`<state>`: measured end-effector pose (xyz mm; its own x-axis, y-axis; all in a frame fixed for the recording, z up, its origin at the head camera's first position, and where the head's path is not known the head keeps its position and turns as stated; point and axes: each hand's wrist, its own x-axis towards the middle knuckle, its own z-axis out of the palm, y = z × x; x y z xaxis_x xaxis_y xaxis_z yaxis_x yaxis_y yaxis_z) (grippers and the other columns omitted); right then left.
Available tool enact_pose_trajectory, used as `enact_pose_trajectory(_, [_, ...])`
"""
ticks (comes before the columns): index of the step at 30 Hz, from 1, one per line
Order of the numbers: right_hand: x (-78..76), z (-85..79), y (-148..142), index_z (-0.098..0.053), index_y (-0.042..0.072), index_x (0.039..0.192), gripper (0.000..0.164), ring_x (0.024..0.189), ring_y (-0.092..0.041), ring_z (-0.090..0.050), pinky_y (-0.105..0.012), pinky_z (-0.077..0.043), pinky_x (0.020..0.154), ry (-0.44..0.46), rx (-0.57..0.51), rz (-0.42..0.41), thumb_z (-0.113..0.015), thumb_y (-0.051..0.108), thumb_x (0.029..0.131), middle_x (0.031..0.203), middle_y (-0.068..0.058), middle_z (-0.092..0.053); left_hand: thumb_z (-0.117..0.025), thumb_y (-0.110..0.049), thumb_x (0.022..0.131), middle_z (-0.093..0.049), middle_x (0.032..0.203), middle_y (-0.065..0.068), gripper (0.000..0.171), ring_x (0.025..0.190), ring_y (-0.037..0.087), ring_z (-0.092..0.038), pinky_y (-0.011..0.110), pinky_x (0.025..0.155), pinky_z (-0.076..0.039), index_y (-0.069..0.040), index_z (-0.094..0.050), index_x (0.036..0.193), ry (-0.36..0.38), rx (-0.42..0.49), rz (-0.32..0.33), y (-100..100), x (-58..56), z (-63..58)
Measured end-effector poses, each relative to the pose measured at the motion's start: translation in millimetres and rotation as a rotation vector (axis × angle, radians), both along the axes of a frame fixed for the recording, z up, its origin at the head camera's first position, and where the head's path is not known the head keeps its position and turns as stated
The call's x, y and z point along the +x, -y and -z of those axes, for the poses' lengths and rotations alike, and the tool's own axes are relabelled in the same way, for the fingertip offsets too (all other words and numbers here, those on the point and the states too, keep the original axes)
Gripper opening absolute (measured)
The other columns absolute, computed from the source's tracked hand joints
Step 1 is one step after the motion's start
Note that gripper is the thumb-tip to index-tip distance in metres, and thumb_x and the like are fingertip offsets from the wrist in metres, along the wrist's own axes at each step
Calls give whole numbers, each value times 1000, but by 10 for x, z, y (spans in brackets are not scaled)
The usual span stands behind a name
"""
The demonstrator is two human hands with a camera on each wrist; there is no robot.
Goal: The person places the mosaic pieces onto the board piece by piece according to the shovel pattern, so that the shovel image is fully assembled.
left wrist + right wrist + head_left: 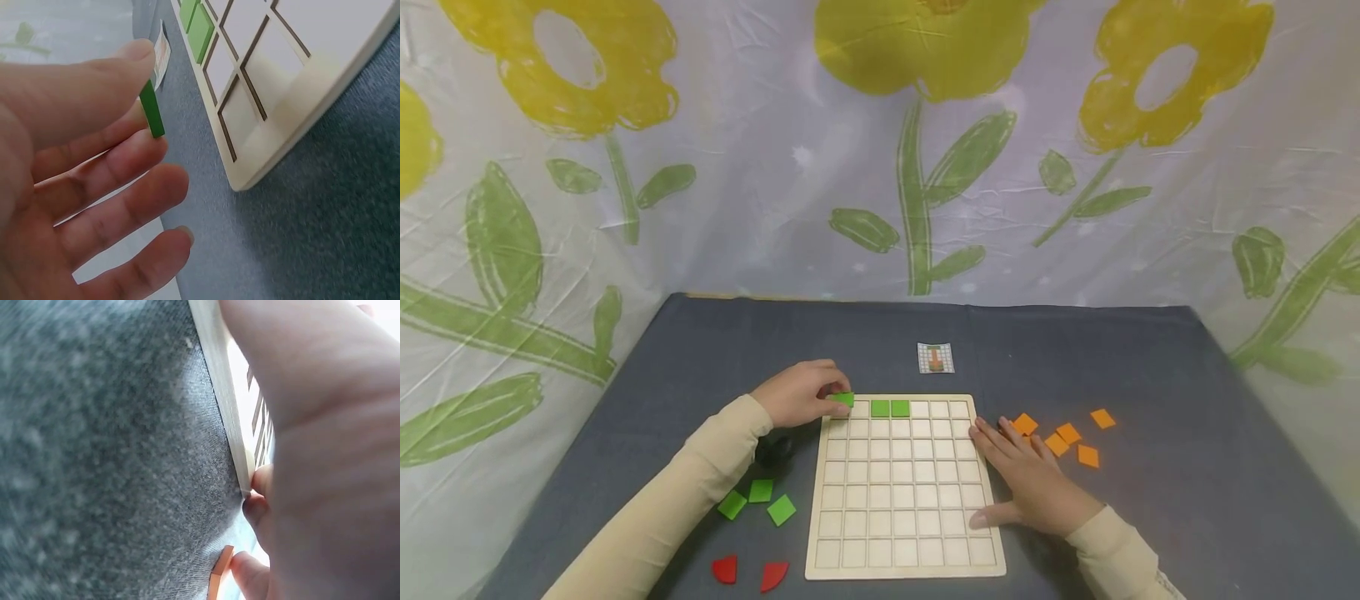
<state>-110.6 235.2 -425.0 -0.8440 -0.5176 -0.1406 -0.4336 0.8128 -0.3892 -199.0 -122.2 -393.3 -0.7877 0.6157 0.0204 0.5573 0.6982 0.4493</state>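
Note:
My left hand (797,396) pinches a green square tile (844,399) between thumb and fingers, over the far left corner of a wooden grid board (891,572). In the left wrist view the same tile (152,109) appears edge-on, with the other fingers spread below it. Two green tiles (880,408) lie side by side in cells of the board's far row. On the board's right edge rests my right hand (1033,483), fingers extended and thumb apart. Its outer fingers reach near the orange square tiles (1088,456), partly covering some of them.
Several loose green tiles (781,510) lie left of the board, with two red quarter-circle pieces (725,570) nearer the front. A small picture card (936,358) lies beyond the board. Behind the dark cloth-covered table (1075,342) hangs a flowered curtain (760,167).

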Motion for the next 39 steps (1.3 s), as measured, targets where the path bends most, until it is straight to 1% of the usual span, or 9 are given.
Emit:
enact_pose_trajectory(3, [-3,-12,-3,-21,12,154,110,145,-40,-10,-71,-10,106,-8,8,0,-65,69,71,159,-7,-18,-72,-27,87,-60,97,1,26,78,9,-53,29,72,-48,-12,-69,108,-1,6,8,-50,-34,-5])
enact_pose_trajectory(7, [-8,-21,-12,-22,11,153,109,145,-41,-11,-72,-12,105,-25,10,-9,-66,68,71,159,-9,-19,-71,-27,87,-61,99,3,27,82,12,-57,30,74,-49,-11,-69,109,-3,14,24,-102,-87,20])
enact_pose_trajectory(13, [-18,-32,-15,-22,11,153,107,145,-41,-11,-72,-13,104,-27,16,-21,-66,67,72,159,-9,-19,-71,-28,87,-62,99,5,28,84,17,-59,29,75,-49,-10,-69,109,-7,15,37,-161,-132,47])
enact_pose_trajectory(19, [-23,-26,-18,-23,11,153,108,145,-41,-12,-73,-13,104,-28,23,-16,-66,67,72,159,-9,-20,-70,-29,88,-62,97,2,26,86,16,-59,29,75,-49,-12,-69,108,-3,13,47,-260,-160,39])
enact_pose_trajectory(24, [-25,-2,-32,-23,12,153,108,145,-40,-11,-72,-13,105,-22,28,-5,-66,67,71,159,-8,-19,-70,-30,88,-61,98,0,26,88,15,-58,29,77,-48,-12,-68,108,16,-14,50,-372,-191,21])
enact_pose_trajectory(30, [-16,-13,-32,-23,11,153,108,145,-40,-11,-72,-13,104,-21,21,-8,-65,69,72,159,-8,-19,-71,-31,88,-60,98,0,26,85,13,-55,30,76,-47,-13,-68,107,24,-39,48,-496,-219,-4])
enact_pose_trajectory(34, [-11,-13,-26,-24,11,153,108,145,-41,-13,-73,-14,104,-32,19,-17,-64,70,71,158,-9,-21,-70,-31,88,-59,98,-1,26,84,11,-54,30,76,-47,-14,-67,108,27,-44,57,-569,-237,8])
enact_pose_trajectory(39, [-20,-1,-18,-23,11,153,110,145,-40,-13,-72,-14,105,-40,24,-14,-64,71,70,159,-7,-20,-70,-31,88,-57,99,-1,26,90,15,-56,32,79,-48,-15,-68,108,22,-53,56,-658,-253,27])
